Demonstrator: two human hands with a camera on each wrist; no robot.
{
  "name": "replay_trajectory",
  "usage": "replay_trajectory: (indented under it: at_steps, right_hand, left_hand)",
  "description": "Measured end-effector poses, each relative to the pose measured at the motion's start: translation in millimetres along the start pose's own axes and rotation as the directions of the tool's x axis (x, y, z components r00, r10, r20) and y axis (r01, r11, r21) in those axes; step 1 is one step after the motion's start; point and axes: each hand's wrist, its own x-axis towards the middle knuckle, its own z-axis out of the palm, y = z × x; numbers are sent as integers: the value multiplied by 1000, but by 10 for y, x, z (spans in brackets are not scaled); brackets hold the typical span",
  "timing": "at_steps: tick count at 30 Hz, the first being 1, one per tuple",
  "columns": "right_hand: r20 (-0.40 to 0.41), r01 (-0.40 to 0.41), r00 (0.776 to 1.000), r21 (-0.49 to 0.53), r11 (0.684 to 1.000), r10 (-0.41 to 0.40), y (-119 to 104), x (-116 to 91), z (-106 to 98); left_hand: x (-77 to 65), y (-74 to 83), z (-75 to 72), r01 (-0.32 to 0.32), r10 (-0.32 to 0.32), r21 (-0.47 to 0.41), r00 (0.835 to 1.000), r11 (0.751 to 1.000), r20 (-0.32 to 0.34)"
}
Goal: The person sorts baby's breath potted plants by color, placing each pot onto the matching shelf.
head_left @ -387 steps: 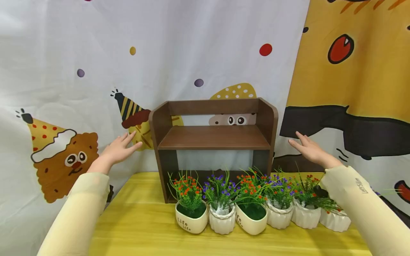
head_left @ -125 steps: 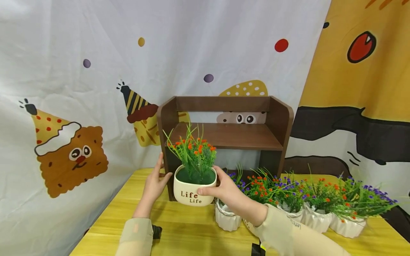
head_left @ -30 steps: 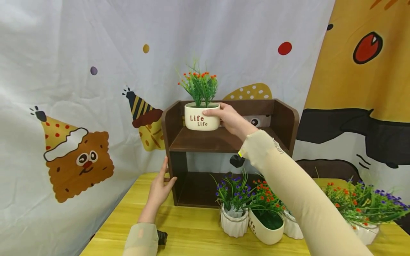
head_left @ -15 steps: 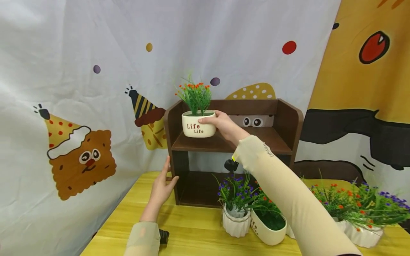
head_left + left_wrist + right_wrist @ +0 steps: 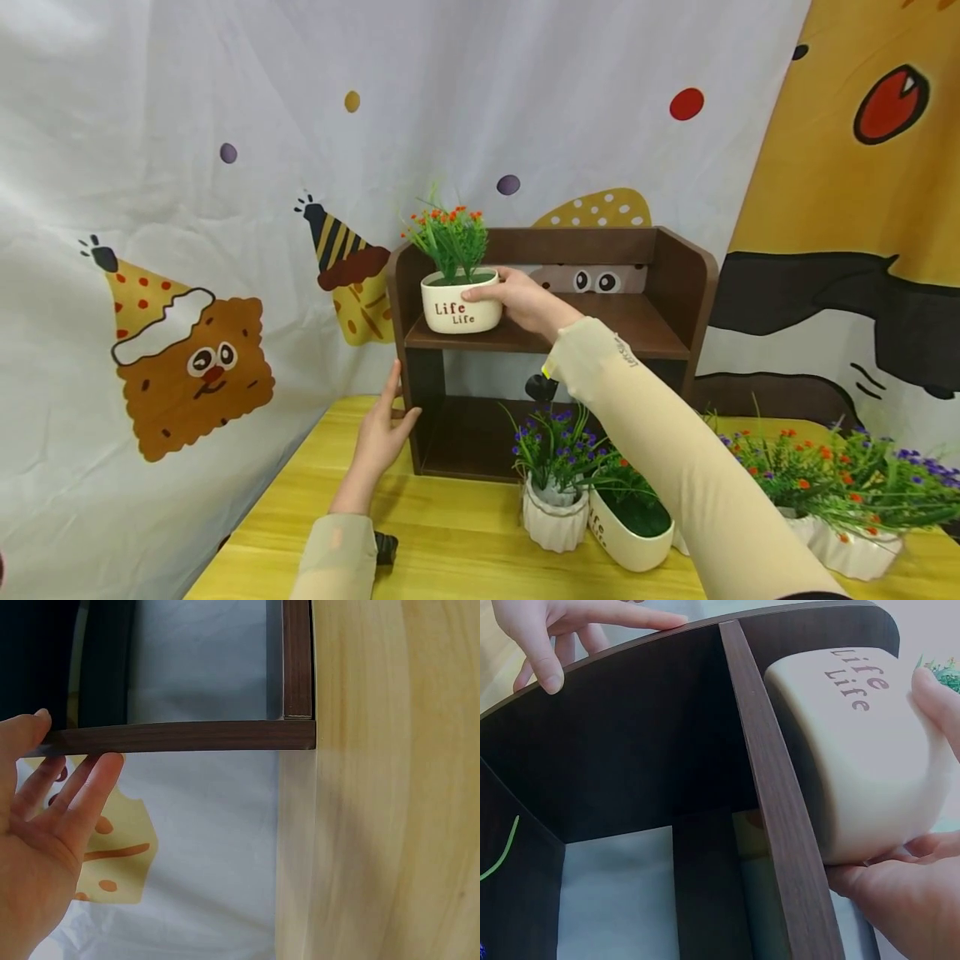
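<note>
In the head view, my right hand [image 5: 528,302] holds an oval cream flowerpot [image 5: 461,310] lettered "Life", planted with artificial red flowers. My thumb presses its front and my fingers go round behind. The pot is upright at the left end of the brown shelf's upper board [image 5: 607,323]. Its base [image 5: 810,761] is close to that board in the right wrist view; I cannot tell whether they touch. Lower down, my left hand [image 5: 381,437] pinches the shelf's left side panel [image 5: 202,736], thumb inside and fingers outside.
Right of centre on the wooden table [image 5: 450,533] stand a white pot [image 5: 555,517] with purple flowers and another "Life" pot [image 5: 633,537]. More white pots [image 5: 858,550] stand farther right, partly behind my right sleeve. A printed cloth [image 5: 300,67] hangs behind the shelf.
Earlier, both hands hung free and the pot stood on the table; my right hand then lifted it above the upper board. Lately it has come down and slightly left. The left hand keeps its hold.
</note>
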Motion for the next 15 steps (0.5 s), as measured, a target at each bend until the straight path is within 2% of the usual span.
replay_trajectory:
  at_steps: [5,15]
  right_hand:
    - [39,-2,999,16,1000,2,37,23,11]
    - [75,-31,997,-30,999,33,69,46,68]
  left_hand:
    - [-3,-7,4,-19,19,5,1000,1000,-13]
    - [-3,-6,-13,18,-17,-11,1000,1000,13]
